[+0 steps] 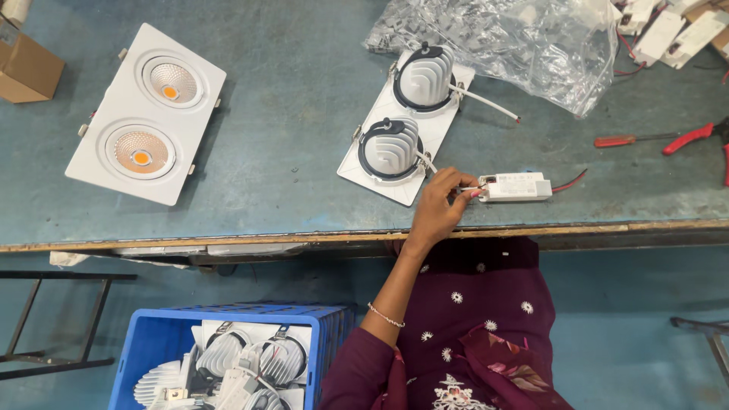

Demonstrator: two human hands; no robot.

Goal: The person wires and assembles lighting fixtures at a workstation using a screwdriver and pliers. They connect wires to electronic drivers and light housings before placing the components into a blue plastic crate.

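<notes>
Left hand (439,206) pinching thin wires (472,189) at the end of a small white box (516,187), beside a twin lamp (406,125).

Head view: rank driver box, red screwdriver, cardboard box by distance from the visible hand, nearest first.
From the hand:
1. White driver box, touching its fingertips, just to one side.
2. Red screwdriver, farther along the bench, same side.
3. Cardboard box, far opposite corner.

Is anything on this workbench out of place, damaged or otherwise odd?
Nothing looks damaged or spilled. One twin downlight lies face up, the other face down with its wires loose. The left hand pinches a wire at the white driver box. A crumpled plastic bag lies behind.
</notes>
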